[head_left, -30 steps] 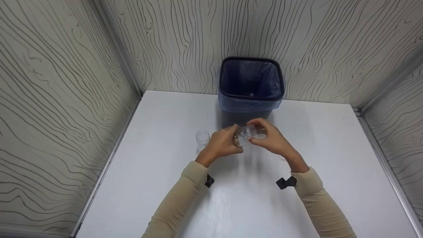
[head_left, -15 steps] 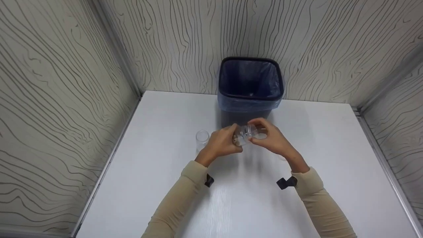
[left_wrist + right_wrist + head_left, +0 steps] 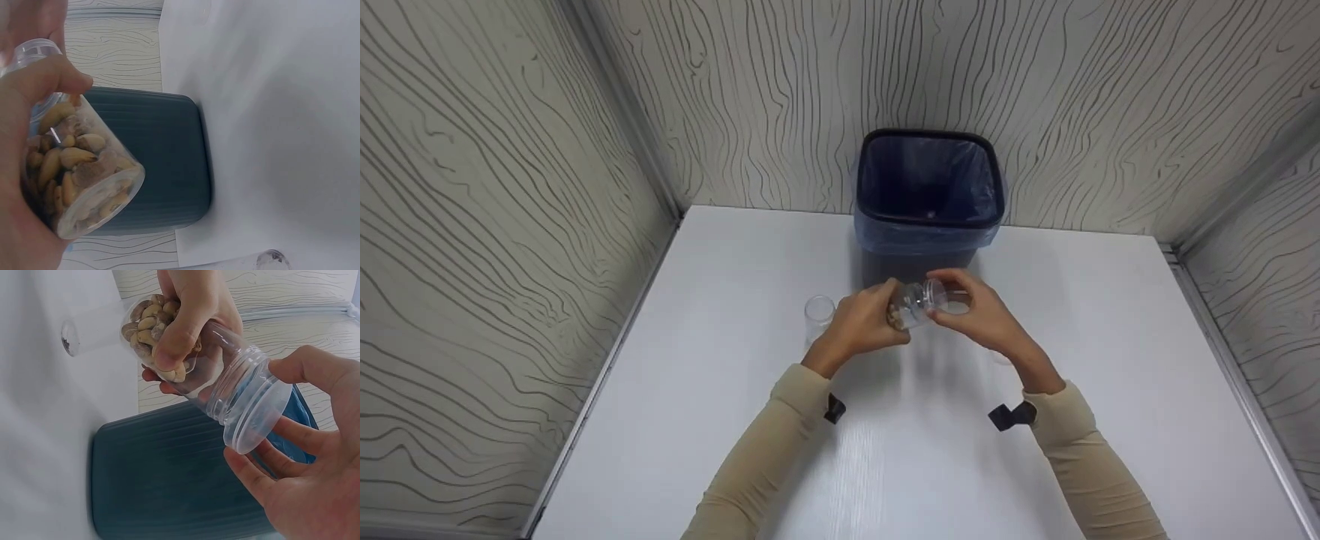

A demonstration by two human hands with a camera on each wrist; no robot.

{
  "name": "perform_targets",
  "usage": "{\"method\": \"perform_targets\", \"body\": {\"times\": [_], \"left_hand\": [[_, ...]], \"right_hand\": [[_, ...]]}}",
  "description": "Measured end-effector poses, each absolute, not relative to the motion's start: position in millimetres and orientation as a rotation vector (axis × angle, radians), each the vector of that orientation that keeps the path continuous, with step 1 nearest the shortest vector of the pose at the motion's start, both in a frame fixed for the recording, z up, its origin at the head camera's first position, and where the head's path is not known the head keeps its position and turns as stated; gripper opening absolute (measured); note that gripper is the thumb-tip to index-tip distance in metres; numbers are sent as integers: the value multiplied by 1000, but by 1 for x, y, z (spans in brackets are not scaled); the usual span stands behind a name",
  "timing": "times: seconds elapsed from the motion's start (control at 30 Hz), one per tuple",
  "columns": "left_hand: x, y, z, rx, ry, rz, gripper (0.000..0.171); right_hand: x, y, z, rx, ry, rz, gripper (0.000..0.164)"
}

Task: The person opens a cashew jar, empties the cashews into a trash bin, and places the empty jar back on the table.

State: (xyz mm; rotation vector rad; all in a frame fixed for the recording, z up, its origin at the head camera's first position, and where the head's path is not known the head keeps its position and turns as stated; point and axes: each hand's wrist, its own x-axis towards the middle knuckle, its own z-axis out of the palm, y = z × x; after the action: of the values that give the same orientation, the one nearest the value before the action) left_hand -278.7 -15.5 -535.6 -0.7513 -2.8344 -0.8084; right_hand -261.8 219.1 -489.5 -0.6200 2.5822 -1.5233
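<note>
In the head view, the left side is taken up by a pale wall (image 3: pixel 495 262) patterned with dark, wavy wood-grain lines, beside which the left edge of a white, smooth tabletop (image 3: pixel 712 322) is seen. The tabletop is crossed from its near side by a beige, long-fitted left sleeve (image 3: pixel 765 454), with a small black device (image 3: pixel 835 409) at the wrist. Just beyond that wrist, left of the tabletop's middle, a clear, cylindrical see-through container (image 3: pixel 819 309) is seen upright, partly hidden. The bare left hand (image 3: pixel 861 322) is wrapped around a clear, cylindrical plastic jar (image 3: pixel 911 306) with a ridged neck, which is held tilted above the tabletop, its mouth turned to the right. Tan and brown, curved nuts (image 3: pixel 67 160) are gathered toward the jar's base. Behind the jar, at the middle of the tabletop's far edge, a dark teal, ribbed bin (image 3: pixel 915 268) is seen, lined with a thin blue plastic bag (image 3: pixel 922 238) under a black rim. At the jar's mouth, a round, translucent plastic lid (image 3: pixel 260 417) is gripped at its edge by the thumb and fingers of the bare right hand (image 3: pixel 979 311); whether it is fully seated cannot be told. Near the right wrist, a faint, pinkish curved edge (image 3: pixel 1002 360) is mostly covered. A beige right sleeve (image 3: pixel 1087 454) is seen last, reaching toward the tabletop's near right.
</note>
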Motion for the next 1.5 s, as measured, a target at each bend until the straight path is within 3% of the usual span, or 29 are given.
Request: {"method": "perform_targets", "body": {"times": [0.93,1.5], "left_hand": [[-280,-21,-531,-739,-2811,-844,62],[-280,-22,-528,-725,-2809,-849,62]], "right_hand": [[-261,226,-494,-557,2571,-1570,59],[-260,231,-500,-495,2480,-1628,69]]}}
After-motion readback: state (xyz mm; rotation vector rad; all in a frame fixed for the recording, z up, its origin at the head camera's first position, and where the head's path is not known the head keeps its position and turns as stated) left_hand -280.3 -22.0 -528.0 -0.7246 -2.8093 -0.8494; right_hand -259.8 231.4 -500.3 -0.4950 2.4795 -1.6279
